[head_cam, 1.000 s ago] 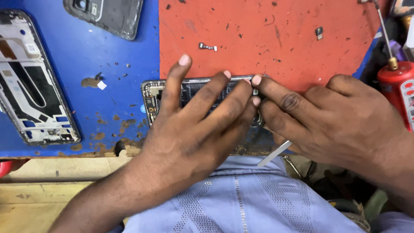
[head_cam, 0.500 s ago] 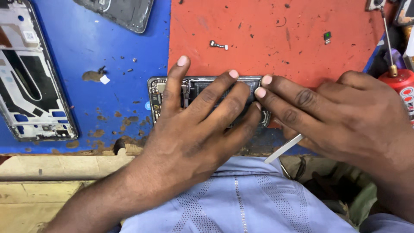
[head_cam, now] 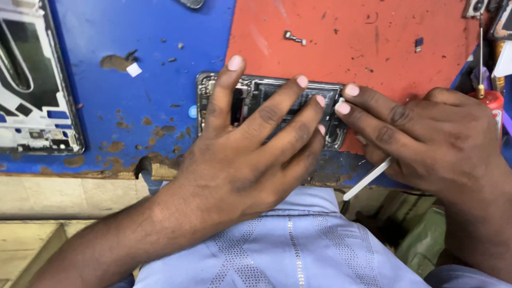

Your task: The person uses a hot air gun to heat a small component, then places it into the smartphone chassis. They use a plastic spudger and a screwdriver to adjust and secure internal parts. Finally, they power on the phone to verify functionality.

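Nearest the person, above the pale blue dotted shirt (head_cam: pixel 288 250), the left hand (head_cam: pixel 240 160) lies flat with fingers spread over an opened dark smartphone with its back cover off and its insides bare (head_cam: pixel 256 93). The phone's long axis runs left to right across the seam where the blue mat meets the red one. The palm sits on the near side and the fingers point far and right, pinning the body down rather than closing round it.

The right hand (head_cam: pixel 426 144) comes in from the right. Its fingertips (head_cam: pixel 349 90) are drawn together at the phone's right end, touching it just beside the left fingertips. A thin white stick-like tool (head_cam: pixel 368 178) pokes out under this hand toward the near edge; how it is gripped I cannot tell.

The phone lies near the worn, chipped front edge of the blue work mat (head_cam: pixel 133 128). Farther off on the red work mat (head_cam: pixel 362 48) rest a small metal part (head_cam: pixel 294 38) and a tiny dark chip (head_cam: pixel 419 44), well apart from the hands. Far left lies a white and black phone frame (head_cam: pixel 32 96); at the far right, a red bottle with a thin needle spout (head_cam: pixel 488 98).
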